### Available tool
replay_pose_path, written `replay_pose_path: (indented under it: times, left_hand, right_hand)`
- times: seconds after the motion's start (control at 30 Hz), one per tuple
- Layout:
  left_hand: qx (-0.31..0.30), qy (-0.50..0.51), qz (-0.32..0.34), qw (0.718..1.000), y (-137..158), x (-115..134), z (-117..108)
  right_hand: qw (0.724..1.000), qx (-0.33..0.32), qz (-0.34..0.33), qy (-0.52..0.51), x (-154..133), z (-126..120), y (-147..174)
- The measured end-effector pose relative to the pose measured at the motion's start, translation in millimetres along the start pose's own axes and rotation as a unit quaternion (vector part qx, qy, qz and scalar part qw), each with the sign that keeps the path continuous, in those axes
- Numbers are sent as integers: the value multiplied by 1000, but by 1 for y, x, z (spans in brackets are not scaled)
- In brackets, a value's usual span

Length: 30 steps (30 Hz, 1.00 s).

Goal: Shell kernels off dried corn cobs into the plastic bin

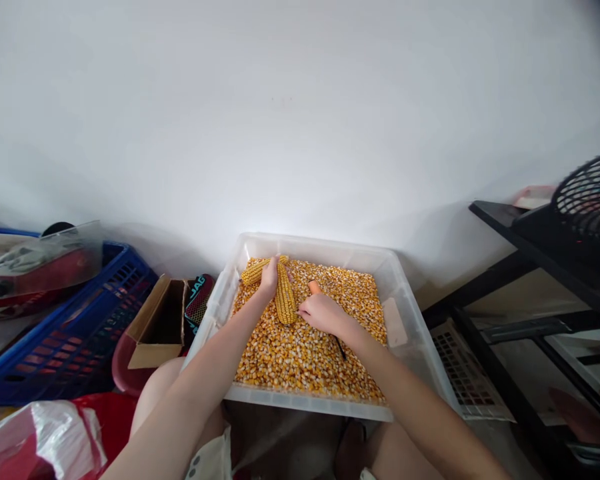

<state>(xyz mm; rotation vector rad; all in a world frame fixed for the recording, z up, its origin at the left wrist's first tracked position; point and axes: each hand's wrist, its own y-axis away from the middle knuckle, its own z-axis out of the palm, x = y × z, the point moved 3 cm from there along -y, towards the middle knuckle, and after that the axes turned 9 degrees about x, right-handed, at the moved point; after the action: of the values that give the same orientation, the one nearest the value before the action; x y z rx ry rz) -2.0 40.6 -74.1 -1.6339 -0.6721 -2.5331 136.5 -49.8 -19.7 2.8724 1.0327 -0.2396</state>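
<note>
My left hand (pixel 269 275) is closed around the upper end of a yellow corn cob (pixel 285 300), which points down toward me with its kernels on. A second corn cob (pixel 254 273) lies on the left of that hand; whether the hand touches it, I cannot tell. Close by the lower right side of the held cob is my right hand (pixel 323 313), its fingers closed. An orange piece (pixel 315 287) sticks out above this hand and a thin black piece (pixel 341 348) shows below it. They look like parts of a tool, mostly hidden by the hand. Loose corn kernels (pixel 290 363) spread beneath both hands.
A translucent plastic bin (pixel 310 401) holds the kernels, close to the white wall (pixel 300 133). To the left are an open cardboard box (pixel 155 353), a blue crate (pixel 55 353) and a red-and-white bag (pixel 55 440). A black metal rack (pixel 545 267) with a fan (pixel 593 193) stands right.
</note>
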Motion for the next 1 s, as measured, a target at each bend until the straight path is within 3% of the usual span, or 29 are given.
replay_pose_path:
  times: [0.5,0.7,0.87,1.0]
  left_hand:
    - [-10,-5,-10,1000,-3,-3,-1]
    - [8,-34,-7,999,2,-3,2]
    - [19,-51,6,999,5,-1,4]
    - [-33,-88,54,994,12,-4,16]
  right_hand:
    - [1000,-22,5,9,-1,-1,0]
    - [995,-55,-2,78,-14,14,-5]
    - [996,-50,-6,72,-16,15,-7]
    - [998,-44,-22,28,-8,9,-4]
